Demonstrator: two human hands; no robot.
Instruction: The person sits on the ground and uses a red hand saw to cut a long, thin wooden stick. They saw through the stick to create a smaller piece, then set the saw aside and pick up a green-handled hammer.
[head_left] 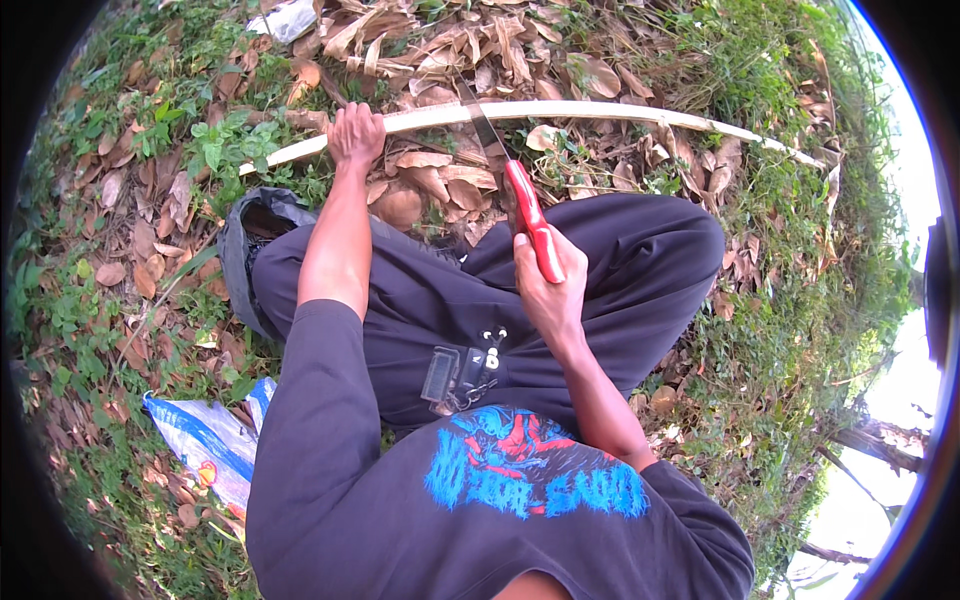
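Observation:
A long pale strip of wood or bamboo [600, 110] runs left to right in front of my crossed legs, looking bowed in this view. My left hand [356, 135] is closed around it near its left end. In my right hand [553, 280] is a hand saw [524, 195] with a red handle, my fingers wrapped round the grip. Its dark blade [484, 125] points away from me and crosses the strip to the right of my left hand. Whether the teeth touch the strip, I cannot tell.
Dry brown leaves [440, 185] and green weeds [180, 125] cover the ground. A blue and white plastic sheet or sack [205, 440] lies at the left. Something whitish, perhaps plastic [285, 20], lies at the far left. A small dark device [440, 375] hangs at my waist.

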